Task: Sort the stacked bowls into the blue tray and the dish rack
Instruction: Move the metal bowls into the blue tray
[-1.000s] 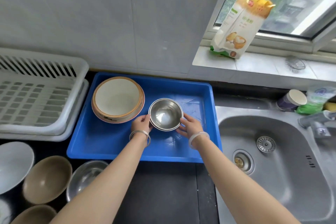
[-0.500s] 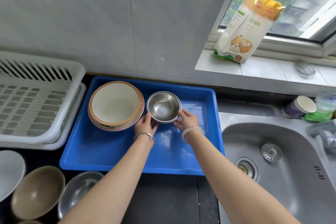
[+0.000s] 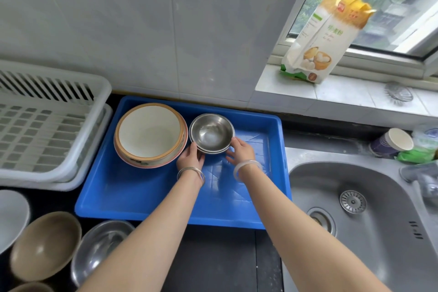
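Note:
A small stack of steel bowls (image 3: 212, 133) sits in the far middle of the blue tray (image 3: 142, 192). It stands right beside a stack of large cream bowls with orange rims (image 3: 149, 134). My left hand (image 3: 190, 158) holds the steel stack at its near left side, thumb by the rim. My right hand (image 3: 239, 152) holds its near right side, thumb on the rim. The white dish rack (image 3: 47, 130) stands left of the tray with nothing in it.
On the dark counter at the lower left stand a white bowl (image 3: 11, 216), a brown bowl (image 3: 45, 246), a steel bowl (image 3: 99, 246) and part of another brown bowl (image 3: 30, 288). A steel sink (image 3: 355, 220) lies to the right. A flour bag (image 3: 324, 40) stands on the window sill.
Both hands carried the steel bowls away from me, from the tray's middle to its far part beside the large bowls, where the stack now rests.

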